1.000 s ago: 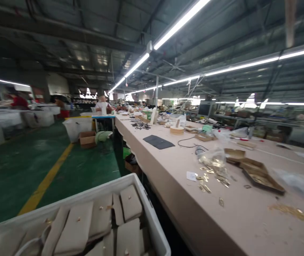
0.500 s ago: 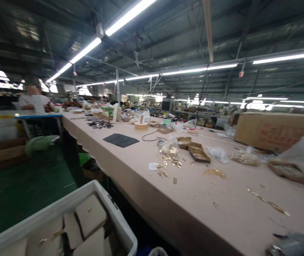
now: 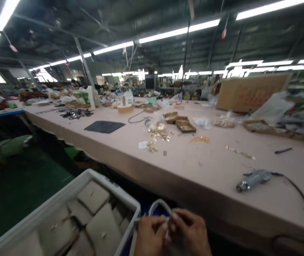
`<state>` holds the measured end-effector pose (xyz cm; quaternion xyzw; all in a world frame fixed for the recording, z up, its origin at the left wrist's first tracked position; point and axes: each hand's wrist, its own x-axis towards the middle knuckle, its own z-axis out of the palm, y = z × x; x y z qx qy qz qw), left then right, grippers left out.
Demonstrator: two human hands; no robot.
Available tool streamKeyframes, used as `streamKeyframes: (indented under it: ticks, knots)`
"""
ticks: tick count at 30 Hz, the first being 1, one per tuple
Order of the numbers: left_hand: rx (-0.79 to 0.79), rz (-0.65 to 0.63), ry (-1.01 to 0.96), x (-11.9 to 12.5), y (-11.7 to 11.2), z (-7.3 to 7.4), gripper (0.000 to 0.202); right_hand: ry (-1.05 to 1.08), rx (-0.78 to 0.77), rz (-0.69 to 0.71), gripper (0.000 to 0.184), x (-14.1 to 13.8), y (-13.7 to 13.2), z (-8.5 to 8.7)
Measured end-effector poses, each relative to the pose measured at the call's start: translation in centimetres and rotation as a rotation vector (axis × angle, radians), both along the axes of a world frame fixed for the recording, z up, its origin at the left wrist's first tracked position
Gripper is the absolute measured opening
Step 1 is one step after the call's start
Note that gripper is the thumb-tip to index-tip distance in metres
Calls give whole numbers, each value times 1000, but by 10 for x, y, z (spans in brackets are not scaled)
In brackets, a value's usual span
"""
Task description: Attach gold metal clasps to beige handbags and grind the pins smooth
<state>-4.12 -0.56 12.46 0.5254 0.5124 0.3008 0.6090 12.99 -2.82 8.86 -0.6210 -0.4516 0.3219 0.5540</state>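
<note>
Both hands are close together at the bottom of the view, beside the white bin. A pale strap (image 3: 160, 202) arches up in a loop just above them. My left hand (image 3: 150, 236) has its fingers closed around the strap's lower part. My right hand (image 3: 190, 231) pinches the strap's other end, thumb and fingertips together. Motion blur and the fingers hide the exact grip and any small part between them. A dark blue thing shows behind the strap, mostly covered.
The white bin (image 3: 129, 199) at lower left holds several beige flat pieces (image 3: 105, 231). On the long cloth-covered table (image 3: 130, 153) lie a corded grey power screwdriver (image 3: 254, 179), gold-coloured metal parts (image 3: 165, 137), small open boxes (image 3: 186, 126), a black mat (image 3: 104, 127) and a large carton (image 3: 250, 92).
The view has turned right and tilted down. Both hands and the strap have come into sight at the bottom, and the screwdriver now shows whole.
</note>
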Motion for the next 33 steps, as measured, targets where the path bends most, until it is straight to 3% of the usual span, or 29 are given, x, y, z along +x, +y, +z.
streamKeyframes:
  ticks: [2, 4, 9, 15, 20, 25, 33]
  knots:
    - [63, -70, -37, -1, 1, -14, 18, 182, -80, 50, 45, -7, -12, -9]
    - [-8, -41, -99, -4, 2, -33, 23, 317, -88, 65, 42, -7, -15, -16]
    - [-156, 9, -222, -14, 0, -65, 37, 405, -125, 73, 41, -4, -12, -25]
    - [-180, 70, -290, -15, -3, -76, 46, 356, -202, 106, 46, -9, -9, -33]
    - [-203, 142, -240, -16, -2, -89, 37, 251, -271, 173, 43, -17, -6, -44]
    - [-231, 99, -231, -22, 1, -98, 27, 237, -323, 250, 43, -27, -3, -52]
    - [-275, 78, -313, -29, 2, -103, 36, 12, -341, 263, 32, -33, 2, -64]
